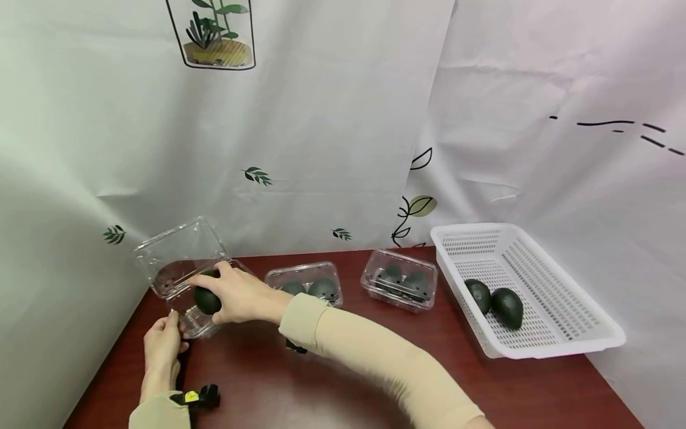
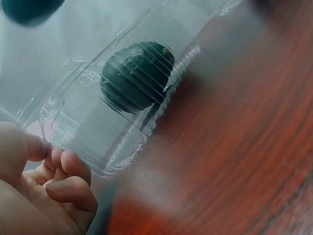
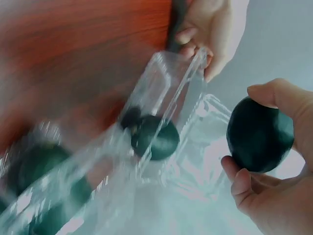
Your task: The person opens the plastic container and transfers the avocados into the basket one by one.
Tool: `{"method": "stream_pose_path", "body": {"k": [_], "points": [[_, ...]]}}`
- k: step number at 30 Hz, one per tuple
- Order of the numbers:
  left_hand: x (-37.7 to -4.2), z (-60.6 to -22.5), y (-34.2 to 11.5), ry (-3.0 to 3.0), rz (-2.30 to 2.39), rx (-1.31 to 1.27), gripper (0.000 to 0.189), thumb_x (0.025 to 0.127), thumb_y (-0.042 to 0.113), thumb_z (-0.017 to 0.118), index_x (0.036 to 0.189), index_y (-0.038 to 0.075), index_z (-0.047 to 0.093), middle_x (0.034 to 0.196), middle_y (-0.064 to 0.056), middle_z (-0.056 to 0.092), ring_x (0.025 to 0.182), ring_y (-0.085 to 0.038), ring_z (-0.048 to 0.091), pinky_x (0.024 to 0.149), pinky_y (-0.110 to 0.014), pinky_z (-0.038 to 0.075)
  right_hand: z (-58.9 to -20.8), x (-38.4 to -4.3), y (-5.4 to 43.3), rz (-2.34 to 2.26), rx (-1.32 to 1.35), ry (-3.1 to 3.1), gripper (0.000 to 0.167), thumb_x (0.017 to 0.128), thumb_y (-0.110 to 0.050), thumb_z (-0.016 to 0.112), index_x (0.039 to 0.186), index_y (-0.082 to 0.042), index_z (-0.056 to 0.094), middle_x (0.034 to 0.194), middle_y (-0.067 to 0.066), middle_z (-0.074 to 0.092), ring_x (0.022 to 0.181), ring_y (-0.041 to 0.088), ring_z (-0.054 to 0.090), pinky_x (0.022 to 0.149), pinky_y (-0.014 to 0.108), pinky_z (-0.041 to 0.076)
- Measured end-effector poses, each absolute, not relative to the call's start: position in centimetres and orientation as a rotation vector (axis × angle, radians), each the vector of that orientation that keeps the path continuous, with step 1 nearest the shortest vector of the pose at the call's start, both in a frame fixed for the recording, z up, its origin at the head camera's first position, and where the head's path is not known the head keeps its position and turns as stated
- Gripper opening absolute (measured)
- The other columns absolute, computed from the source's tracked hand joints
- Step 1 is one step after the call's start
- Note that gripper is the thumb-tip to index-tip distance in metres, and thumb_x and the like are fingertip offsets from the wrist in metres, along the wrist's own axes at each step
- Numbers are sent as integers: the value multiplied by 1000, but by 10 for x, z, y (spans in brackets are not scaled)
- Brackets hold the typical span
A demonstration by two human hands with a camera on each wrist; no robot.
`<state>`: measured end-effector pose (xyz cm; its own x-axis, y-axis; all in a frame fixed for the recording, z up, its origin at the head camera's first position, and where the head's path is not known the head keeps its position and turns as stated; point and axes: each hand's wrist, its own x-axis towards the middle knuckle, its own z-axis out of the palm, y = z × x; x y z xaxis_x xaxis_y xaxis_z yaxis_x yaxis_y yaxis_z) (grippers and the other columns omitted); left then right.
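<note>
My right hand (image 1: 241, 296) grips a dark green avocado (image 1: 206, 301) between thumb and fingers, over a clear plastic clamshell box (image 1: 181, 243) whose lid stands raised at the back. In the right wrist view that avocado (image 3: 259, 134) shows apart from the box. My left hand (image 1: 162, 344) pinches the near left edge of the box, with thumb and fingertips at its rim in the left wrist view. Inside the box lies another avocado (image 2: 138, 77), visible through the ribbed clear wall.
Two more clear boxes, one in the middle (image 1: 302, 273) and one further right (image 1: 399, 277), hold avocados near the back edge. A white perforated basket (image 1: 557, 298) with two avocados (image 1: 506, 308) stands at the right of the red-brown table (image 1: 257, 381). Behind hangs a pale printed curtain (image 1: 332, 137).
</note>
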<state>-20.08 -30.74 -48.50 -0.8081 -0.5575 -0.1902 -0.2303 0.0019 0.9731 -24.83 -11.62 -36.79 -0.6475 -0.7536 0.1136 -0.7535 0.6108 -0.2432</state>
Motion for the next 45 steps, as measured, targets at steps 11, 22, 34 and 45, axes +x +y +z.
{"method": "stream_pose_path", "body": {"k": [11,22,34,45], "points": [[-200,-484,-311,-1975,-1943,854,34,101,34,51,80,10,59,63,7,53,52,-5,54,45,-23,44,-337,-250,-46,-415,-1385,2786,77,82,-30,78,148,-33,39,143,10,36,107,13,52,82,21,44],[-200,-482,-314,-1950,-1974,880,32,100,34,53,77,15,60,61,8,54,51,-5,53,44,-23,44,-311,-272,55,-479,-1312,2914,78,76,-22,82,144,-25,44,138,16,40,103,25,58,84,34,50],[-203,-483,-306,-1925,-1971,864,32,101,32,51,77,11,57,60,7,52,49,-4,52,43,-22,43,-276,-279,155,-599,-1126,3080,72,74,-16,79,139,-24,49,133,14,43,105,29,56,86,42,49],[-202,-482,-308,-1947,-1951,860,31,101,33,52,80,10,56,61,6,51,50,-5,51,44,-22,44,-272,-283,206,-479,-1008,3174,69,76,-17,76,139,-23,49,136,17,40,99,35,58,83,47,49]]}}
